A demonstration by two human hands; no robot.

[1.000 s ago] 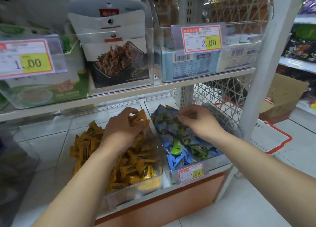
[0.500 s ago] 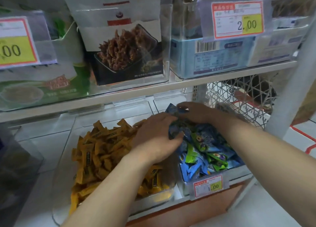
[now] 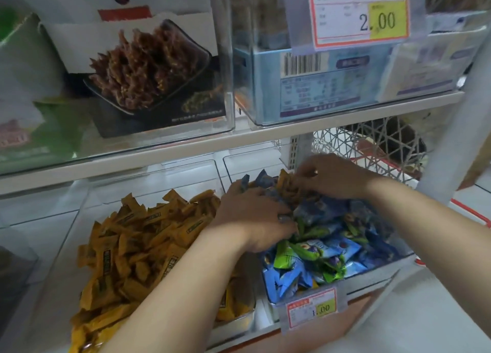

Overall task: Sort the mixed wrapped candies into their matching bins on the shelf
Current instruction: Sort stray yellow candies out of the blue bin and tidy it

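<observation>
From where I stand, the bins [image 3: 159, 177] are clear, hard plastic, smooth and glinting. The yellow candies [image 3: 138, 246] at seven o'clock wear dull, creased film. The blue and green candies [image 3: 332, 254] at four o'clock are glossy and foil-like. The shelf board [image 3: 186, 150] looks smooth and painted. The price tag [image 3: 312, 308] is paper in a shiny sleeve. The mesh [image 3: 358, 142] at two o'clock is white-coated wire.

Left forearm, bare, enters from the bottom edge and angles up and right; wrist straight. Left grip [image 3: 255, 217] is palm down, knuckles up, fingers curled downward, tips largely hidden. Right forearm, bare, enters from the right edge, angled up and left. Right grip [image 3: 332, 177] sits near the left, slightly beyond it, fingers bent, tips drawn together, apparently pinching an orange wrapped candy [image 3: 288, 186].
</observation>
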